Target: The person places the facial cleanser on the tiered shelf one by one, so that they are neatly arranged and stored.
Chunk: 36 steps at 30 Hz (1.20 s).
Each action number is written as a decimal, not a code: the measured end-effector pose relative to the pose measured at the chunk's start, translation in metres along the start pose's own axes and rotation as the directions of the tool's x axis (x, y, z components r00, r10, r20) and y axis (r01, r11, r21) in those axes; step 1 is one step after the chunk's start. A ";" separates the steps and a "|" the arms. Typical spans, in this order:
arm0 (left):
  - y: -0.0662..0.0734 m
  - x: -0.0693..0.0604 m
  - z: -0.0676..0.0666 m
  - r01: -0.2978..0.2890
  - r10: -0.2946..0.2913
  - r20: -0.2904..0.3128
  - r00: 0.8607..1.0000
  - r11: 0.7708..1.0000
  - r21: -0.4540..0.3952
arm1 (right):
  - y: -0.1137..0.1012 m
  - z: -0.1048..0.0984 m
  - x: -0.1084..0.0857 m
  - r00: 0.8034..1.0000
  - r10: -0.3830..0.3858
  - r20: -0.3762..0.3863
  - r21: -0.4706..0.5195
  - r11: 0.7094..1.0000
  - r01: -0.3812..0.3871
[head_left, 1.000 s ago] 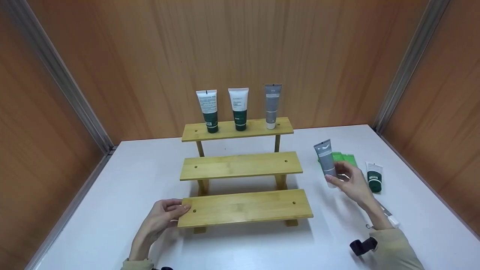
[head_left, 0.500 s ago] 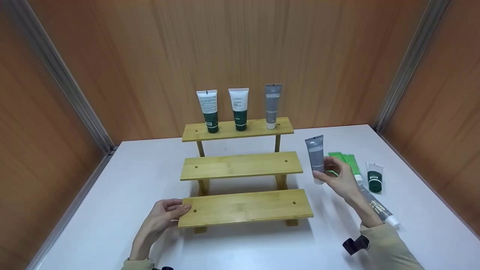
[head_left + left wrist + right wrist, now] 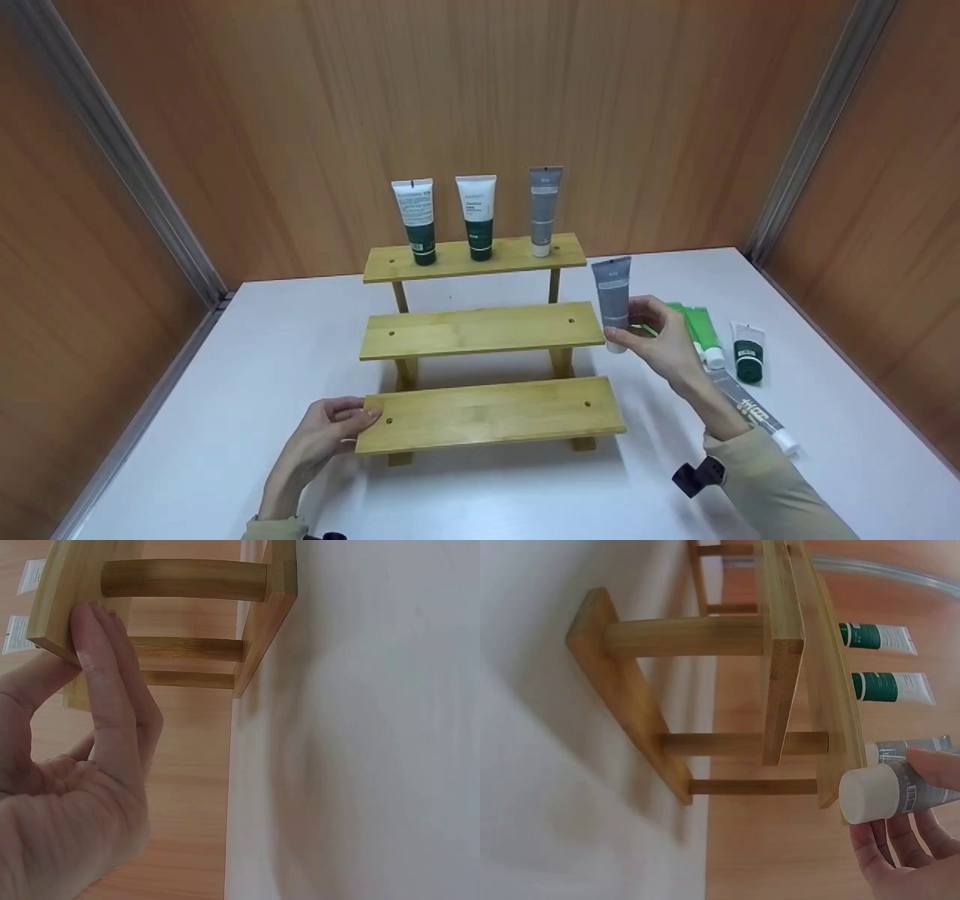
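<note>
My right hand (image 3: 664,345) pinches a grey tube (image 3: 613,296) near its white cap, beside the right end of the middle shelf. The tube is upright with its cap down; in the right wrist view the white cap (image 3: 870,793) shows clearly. At the left end of the lowest shelf (image 3: 487,412), my left hand (image 3: 319,439) grips the board, thumb on top and fingers beneath; the left wrist view shows those fingers (image 3: 105,682) under the wooden edge. The three-tier bamboo stand (image 3: 480,330) carries two white-and-green tubes (image 3: 417,221) (image 3: 478,217) and one grey tube (image 3: 544,210) on its top shelf.
Right of the stand, green tubes (image 3: 703,334), a white-and-green tube (image 3: 748,352) and a grey tube (image 3: 754,409) lie on the white table (image 3: 225,420). Wooden panels (image 3: 480,97) enclose the table at the back and sides.
My right hand has carried the grey tube left and slightly up, from above the green tubes to the middle shelf's right end. The left hand stays in place.
</note>
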<state>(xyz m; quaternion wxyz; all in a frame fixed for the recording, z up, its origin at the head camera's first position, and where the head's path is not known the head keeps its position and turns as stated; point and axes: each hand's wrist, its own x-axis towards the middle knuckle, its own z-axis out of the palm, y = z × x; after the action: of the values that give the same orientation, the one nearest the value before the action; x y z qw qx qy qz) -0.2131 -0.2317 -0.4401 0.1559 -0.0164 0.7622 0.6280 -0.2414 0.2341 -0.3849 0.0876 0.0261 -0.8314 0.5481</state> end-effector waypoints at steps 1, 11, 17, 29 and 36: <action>0.000 0.000 0.000 0.003 -0.003 -0.003 1.000 1.000 -0.001 | -0.002 0.000 0.001 1.000 -0.003 -0.001 0.000 1.000 0.003; 0.000 0.000 0.003 0.019 -0.018 -0.031 0.999 1.000 0.021 | -0.021 0.007 0.009 0.997 -0.076 -0.005 0.064 0.995 0.076; 0.000 0.001 0.004 0.028 -0.026 -0.048 0.999 0.999 0.041 | -0.032 0.019 0.014 0.995 -0.102 0.012 0.132 0.986 0.099; -0.002 0.006 0.008 0.047 -0.037 -0.134 0.990 0.996 0.073 | -0.055 0.048 0.022 0.989 -0.107 0.101 0.156 0.984 0.091; -0.002 0.004 0.006 0.036 -0.029 -0.104 0.994 0.997 0.069 | -0.066 0.067 0.025 0.988 -0.082 0.129 0.161 0.985 0.061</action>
<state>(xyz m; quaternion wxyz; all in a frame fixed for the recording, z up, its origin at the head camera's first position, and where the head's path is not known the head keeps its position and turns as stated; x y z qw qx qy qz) -0.2154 -0.2254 -0.4436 0.1271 -0.0556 0.7908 0.5962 -0.2644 0.1476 -0.3462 0.0482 0.0999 -0.7883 0.6052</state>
